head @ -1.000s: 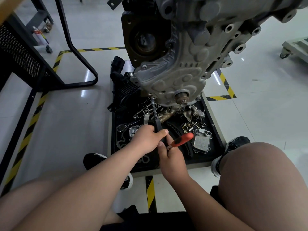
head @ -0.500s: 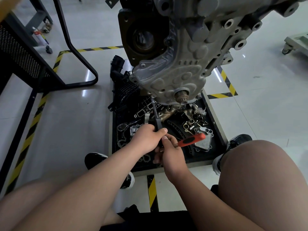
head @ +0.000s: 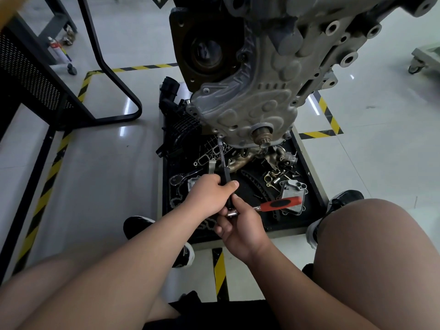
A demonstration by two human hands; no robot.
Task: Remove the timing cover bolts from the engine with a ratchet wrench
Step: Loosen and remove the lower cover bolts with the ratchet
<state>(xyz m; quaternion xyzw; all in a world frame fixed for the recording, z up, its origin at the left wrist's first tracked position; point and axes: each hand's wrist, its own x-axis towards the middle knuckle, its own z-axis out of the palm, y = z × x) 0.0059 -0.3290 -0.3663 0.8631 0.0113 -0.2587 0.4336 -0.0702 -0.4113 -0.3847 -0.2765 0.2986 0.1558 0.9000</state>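
Found the engine (head: pixel 309 32) hanging over a black parts tray (head: pixel 312 184) on the floor, with the grey timing cover (head: pixel 257 98) facing the camera and the crankshaft end (head: pixel 262 136) protruding at its lower edge. Noted a long extension bar (head: pixel 222 156) seated on a timing cover bolt (head: pixel 220 137) at the cover's lower left corner and running down to a black grip.

Recorded the left hand (head: pixel 209 198) wrapped round that grip, fingers fully curled, thumb laid across. Recorded the right hand (head: pixel 240 228) just below, touching the left, fingers curled round the head end of the ratchet wrench (head: pixel 281 204), its red-and-black handle pointing right over the tray.

Logged in the tray:
- a second ratchet (head: pixel 181 179) at left
- flat gaskets (head: pixel 206 154)
- a brownish exhaust manifold (head: pixel 240 161)
- a curved chain guide (head: pixel 252 185)
- a silver cast housing (head: pixel 294 192)
- loose small fasteners (head: pixel 278 178)
- a black plastic manifold (head: pixel 182 129) at the far left corner

Could not judge the bolt's thread engagement.
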